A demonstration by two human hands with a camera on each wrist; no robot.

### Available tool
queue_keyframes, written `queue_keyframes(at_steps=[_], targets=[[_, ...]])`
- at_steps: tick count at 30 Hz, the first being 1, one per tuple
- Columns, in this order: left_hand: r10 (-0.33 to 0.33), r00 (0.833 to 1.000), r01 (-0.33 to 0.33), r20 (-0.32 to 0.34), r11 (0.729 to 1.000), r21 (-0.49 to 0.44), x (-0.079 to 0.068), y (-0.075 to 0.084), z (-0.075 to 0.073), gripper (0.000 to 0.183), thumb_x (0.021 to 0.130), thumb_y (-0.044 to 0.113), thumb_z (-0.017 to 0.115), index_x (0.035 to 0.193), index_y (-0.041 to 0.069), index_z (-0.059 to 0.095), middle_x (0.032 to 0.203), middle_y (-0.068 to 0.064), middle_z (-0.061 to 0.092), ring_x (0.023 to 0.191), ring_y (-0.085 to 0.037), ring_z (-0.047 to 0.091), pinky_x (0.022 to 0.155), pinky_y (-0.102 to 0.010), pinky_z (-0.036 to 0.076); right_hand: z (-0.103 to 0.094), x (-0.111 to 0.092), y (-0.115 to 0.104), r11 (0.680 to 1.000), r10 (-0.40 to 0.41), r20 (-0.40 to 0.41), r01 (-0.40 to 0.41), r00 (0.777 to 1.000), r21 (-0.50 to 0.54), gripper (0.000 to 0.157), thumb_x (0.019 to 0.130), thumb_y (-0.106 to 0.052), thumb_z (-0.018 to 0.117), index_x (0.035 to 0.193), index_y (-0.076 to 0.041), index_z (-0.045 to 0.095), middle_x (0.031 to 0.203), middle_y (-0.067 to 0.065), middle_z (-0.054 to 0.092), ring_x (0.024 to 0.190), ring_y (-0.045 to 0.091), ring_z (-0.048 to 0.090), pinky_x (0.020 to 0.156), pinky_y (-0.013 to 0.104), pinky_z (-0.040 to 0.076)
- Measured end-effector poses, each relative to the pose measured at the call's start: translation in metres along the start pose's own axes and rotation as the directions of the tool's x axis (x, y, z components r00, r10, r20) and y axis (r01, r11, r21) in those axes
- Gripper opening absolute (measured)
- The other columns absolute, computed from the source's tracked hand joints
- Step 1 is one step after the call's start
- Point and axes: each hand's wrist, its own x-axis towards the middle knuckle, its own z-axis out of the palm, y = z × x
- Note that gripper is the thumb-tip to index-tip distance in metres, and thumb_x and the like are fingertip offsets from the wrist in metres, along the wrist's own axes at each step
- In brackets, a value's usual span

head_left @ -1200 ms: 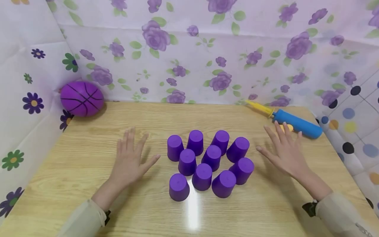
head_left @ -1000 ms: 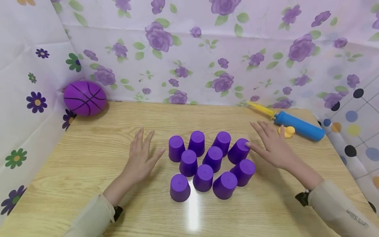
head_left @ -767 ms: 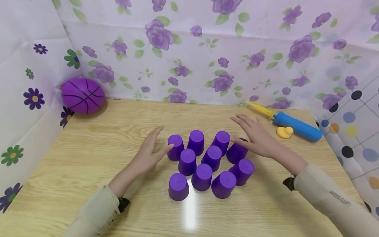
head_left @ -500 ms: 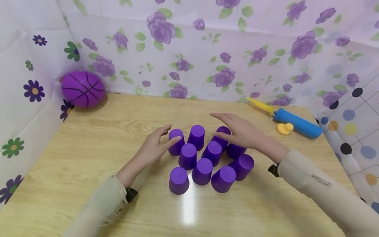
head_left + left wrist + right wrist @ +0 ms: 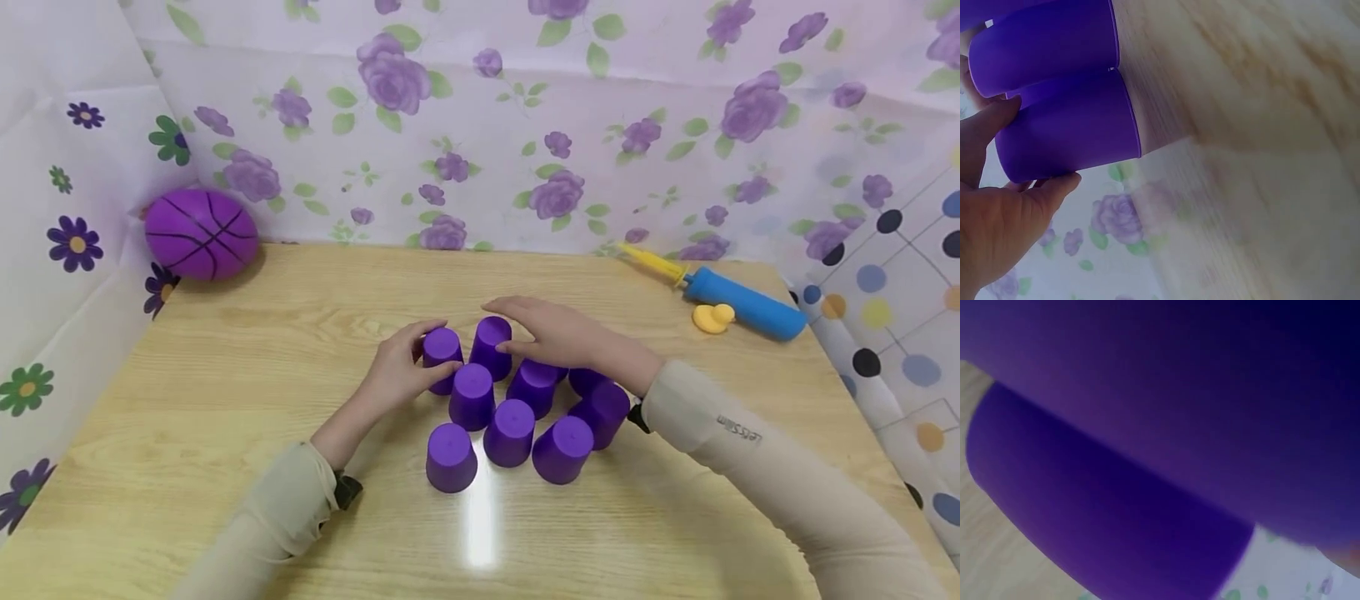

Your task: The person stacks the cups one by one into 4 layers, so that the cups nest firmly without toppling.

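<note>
Btwn L fingers (image 5: pixel 417 332): back-L purple cup (image 5: pixel 442 350)

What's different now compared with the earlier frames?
The left hand moved rightward and now grips the back-left cup between thumb and fingers. The right hand swept left over the cups to the next cup along; whether it touches is unclear. The cups, ball, pump and duck visibly stayed put.
</note>
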Motion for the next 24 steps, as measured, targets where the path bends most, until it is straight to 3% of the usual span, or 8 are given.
queue_keyframes(at_steps=[3, 11, 19, 24], targets=[[-0.052, 0.999, 0.051, -0.007, 0.998, -0.023, 0.001, -0.002, 0.001, 0.063, 0.073, 0.015, 0.08, 0.129, 0.005, 0.053, 0.122, -0.015, 0.058, 0.112, -0.03, 0.058, 0.095, -0.035, 0.048, 0.006, 0.001, 0.002, 0.998, -0.043, 0.017, 0.043, 0.999, 0.036, 0.054, 0.094, -0.029, 0.056, 0.14, -0.006, 0.04, 0.143, 0.011, 0.042, 0.133, 0.026, 0.038, 0.111, 0.04, 0.03], [-0.129, 0.991, 0.126, -0.022, 0.989, -0.078, 0.005, -0.004, 0.0, 0.062, 0.066, 0.021, 0.086, 0.117, 0.006, 0.053, 0.116, -0.013, 0.063, 0.11, -0.027, 0.06, 0.095, -0.035, 0.048, 0.017, -0.004, 0.001, 0.99, -0.072, -0.078, 0.081, 0.994, 0.115, 0.05, 0.09, -0.021, 0.063, 0.133, -0.001, 0.047, 0.131, 0.012, 0.054, 0.122, 0.025, 0.05, 0.103, 0.037, 0.04], [-0.135, 0.99, 0.132, -0.027, 0.987, -0.087, 0.014, -0.004, -0.003, 0.056, 0.067, 0.022, 0.085, 0.111, 0.006, 0.053, 0.115, -0.014, 0.063, 0.109, -0.03, 0.06, 0.094, -0.038, 0.049, 0.019, -0.007, -0.004, 0.994, -0.061, -0.121, 0.071, 0.991, 0.083, 0.049, 0.088, -0.02, 0.066, 0.13, 0.0, 0.05, 0.124, 0.013, 0.058, 0.116, 0.025, 0.054, 0.099, 0.036, 0.044], [-0.126, 0.991, 0.122, -0.046, 0.99, -0.077, 0.029, -0.006, -0.007, 0.055, 0.069, 0.023, 0.084, 0.112, 0.006, 0.054, 0.112, -0.013, 0.062, 0.108, -0.029, 0.059, 0.093, -0.037, 0.049, 0.02, -0.006, -0.004, 0.995, -0.052, -0.126, 0.062, 0.991, 0.081, 0.048, 0.087, -0.02, 0.067, 0.128, -0.001, 0.051, 0.119, 0.011, 0.061, 0.108, 0.023, 0.059, 0.093, 0.034, 0.049]])
